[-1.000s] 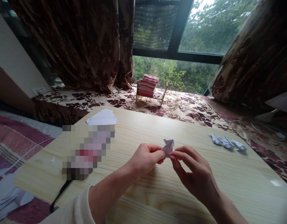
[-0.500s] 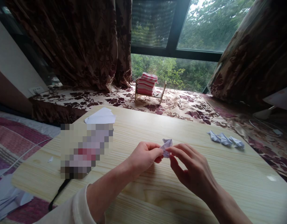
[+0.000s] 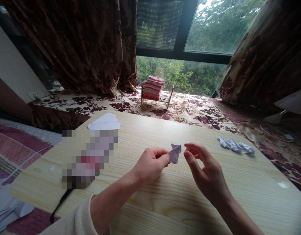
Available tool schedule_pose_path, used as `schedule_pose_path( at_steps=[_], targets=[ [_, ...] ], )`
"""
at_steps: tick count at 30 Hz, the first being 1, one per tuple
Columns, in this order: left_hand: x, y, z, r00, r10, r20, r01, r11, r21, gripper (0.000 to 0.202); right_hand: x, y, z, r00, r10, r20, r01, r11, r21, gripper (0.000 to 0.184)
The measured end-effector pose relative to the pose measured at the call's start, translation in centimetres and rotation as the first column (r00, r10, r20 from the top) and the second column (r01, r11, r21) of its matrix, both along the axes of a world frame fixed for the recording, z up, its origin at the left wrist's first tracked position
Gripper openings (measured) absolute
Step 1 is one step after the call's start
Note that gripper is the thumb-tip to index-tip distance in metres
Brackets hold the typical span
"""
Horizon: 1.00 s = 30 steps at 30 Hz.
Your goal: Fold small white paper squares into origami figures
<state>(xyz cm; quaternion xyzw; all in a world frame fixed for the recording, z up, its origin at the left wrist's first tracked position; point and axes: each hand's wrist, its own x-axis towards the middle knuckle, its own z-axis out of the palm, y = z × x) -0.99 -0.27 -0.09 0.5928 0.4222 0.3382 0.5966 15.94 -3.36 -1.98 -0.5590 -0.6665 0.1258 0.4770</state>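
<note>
Between the thumb and fingers of my left hand [image 3: 152,164] is a small piece of folded paper [image 3: 175,154], pale lilac-white with pointed corners, held just above the wooden table [image 3: 145,202]. My right hand [image 3: 205,171] hovers just right of the paper, apart from it, its thumb and curled fingers separated with nothing between them. Off to the right, three folded paper figures [image 3: 235,145] lie in a row on the tabletop.
White paper sheets [image 3: 105,122] lie at the table's far left, above a blurred-out object [image 3: 91,160] with a black strap. Behind the table, a small wooden stand [image 3: 168,99] holds striped cloths [image 3: 153,87] on the floral-covered sill. More papers [image 3: 10,209] lie at lower left.
My right hand has let go of the folded paper and drawn back a little to the right. My left hand still pinches the paper, nearly in place.
</note>
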Motion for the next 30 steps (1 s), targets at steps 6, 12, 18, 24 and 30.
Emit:
schedule_pose_path(
  at_steps=[6, 12, 18, 24, 30],
  targets=[
    [0.07, -0.10, -0.12, 0.995, -0.089, 0.044, 0.089, 0.996, 0.014, 0.019, -0.36, 0.46, 0.71, 0.915, 0.155, -0.372, -0.271, 0.920, -0.284, 0.027],
    [0.26, -0.53, 0.21, 0.997, 0.013, 0.076, -0.029, 0.977, 0.211, 0.017, -0.21, 0.51, 0.88, 0.862, 0.021, -0.507, -0.199, 0.933, -0.299, 0.030],
    [0.42, -0.94, 0.24, 1.000, 0.014, -0.013, -0.004, 0.828, 0.561, 0.024, -0.17, 0.66, 0.58, 0.820, -0.006, -0.572, -0.199, 0.934, -0.296, 0.030],
    [0.58, -0.71, -0.20, 0.998, 0.025, -0.064, 0.014, 0.840, 0.543, 0.016, -0.34, 0.52, 0.55, 0.783, -0.013, -0.622, -0.220, 0.929, -0.296, 0.032],
    [0.70, -0.84, 0.36, 0.996, 0.058, -0.072, -0.021, 0.901, 0.434, 0.006, -0.38, 0.52, 0.37, 0.759, -0.013, -0.651, -0.263, 0.908, -0.325, 0.032]
  ],
)
